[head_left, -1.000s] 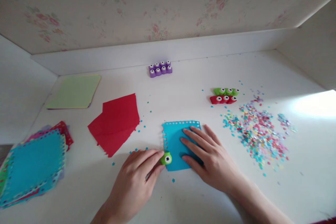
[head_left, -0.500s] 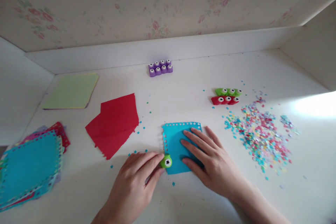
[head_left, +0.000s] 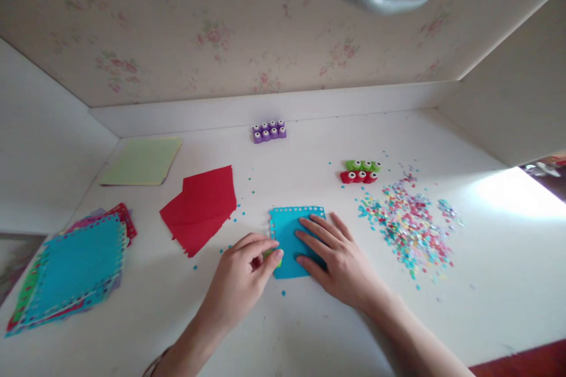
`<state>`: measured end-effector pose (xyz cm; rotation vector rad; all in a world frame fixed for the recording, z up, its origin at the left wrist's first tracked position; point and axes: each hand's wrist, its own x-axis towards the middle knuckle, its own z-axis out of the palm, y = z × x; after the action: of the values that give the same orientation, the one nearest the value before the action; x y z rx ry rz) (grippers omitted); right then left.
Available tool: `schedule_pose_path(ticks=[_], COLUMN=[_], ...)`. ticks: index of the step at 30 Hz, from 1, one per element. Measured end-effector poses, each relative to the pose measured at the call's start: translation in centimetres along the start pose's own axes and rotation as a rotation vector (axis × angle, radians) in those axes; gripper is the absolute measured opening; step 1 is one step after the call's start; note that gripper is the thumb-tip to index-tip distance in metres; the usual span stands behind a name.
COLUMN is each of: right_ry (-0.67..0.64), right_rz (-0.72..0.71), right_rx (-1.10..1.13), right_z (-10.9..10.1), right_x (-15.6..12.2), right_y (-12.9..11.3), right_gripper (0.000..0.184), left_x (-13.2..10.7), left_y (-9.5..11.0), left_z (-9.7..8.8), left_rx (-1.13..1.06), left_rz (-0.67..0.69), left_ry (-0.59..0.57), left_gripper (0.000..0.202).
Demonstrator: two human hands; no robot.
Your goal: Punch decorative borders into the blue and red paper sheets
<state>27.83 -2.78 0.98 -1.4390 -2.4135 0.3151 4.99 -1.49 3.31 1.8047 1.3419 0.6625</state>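
A blue sheet of paper [head_left: 287,235] lies in front of me, with small shapes punched along its top and left edges. My left hand [head_left: 250,265] has its thumb and fingers closed around a small green craft punch [head_left: 277,259] at the sheet's left edge, near the lower corner. The thumb and fingers cover most of the punch. Spread flat, my right hand [head_left: 333,256] rests on the right part of the sheet. Several blue paper bits [head_left: 283,293] lie scattered around it.
Left of the sheet lie red paper [head_left: 207,206], a stack of punched sheets [head_left: 79,265] and pale green paper [head_left: 141,160]. Purple punches [head_left: 269,132] stand by the wall. To the right are green punches [head_left: 362,165], red punches [head_left: 359,177] and a confetti heap [head_left: 415,221].
The left thumb has moved up over the green punch, hiding its white top. My view has tilted up and shifted, showing a grey cable-like strand above. The right hand stays flat on the sheet.
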Motion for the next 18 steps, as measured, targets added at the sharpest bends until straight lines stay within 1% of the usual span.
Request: schedule_pose_path(ticks=[4, 8, 12, 14, 18], right_ry=[0.027, 0.036, 0.046, 0.049, 0.056], right_rz=[-0.002, -0.007, -0.004, -0.002, 0.000], right_rx=[0.006, 0.004, 0.001, 0.002, 0.002], right_z=[0.1, 0.1, 0.2, 0.3, 0.5], right_x=[-0.1, -0.2, -0.3, -0.4, -0.5], right_y=[-0.1, -0.2, -0.2, -0.2, -0.3], right_gripper=[0.040, 0.039, 0.039, 0.039, 0.040], left_x=[0.3, 0.5, 0.9, 1.1, 1.3], left_y=[0.2, 0.3, -0.1, -0.4, -0.5], left_z=[0.6, 0.8, 1.4, 1.6, 1.7], left_rx=[0.020, 0.070, 0.148, 0.182, 0.224], left_rz=[0.010, -0.004, 0.006, 0.023, 0.061], left_ry=[0.005, 0.000, -0.001, -0.043, -0.122], left_gripper=[0.016, 0.020, 0.009, 0.017, 0.026])
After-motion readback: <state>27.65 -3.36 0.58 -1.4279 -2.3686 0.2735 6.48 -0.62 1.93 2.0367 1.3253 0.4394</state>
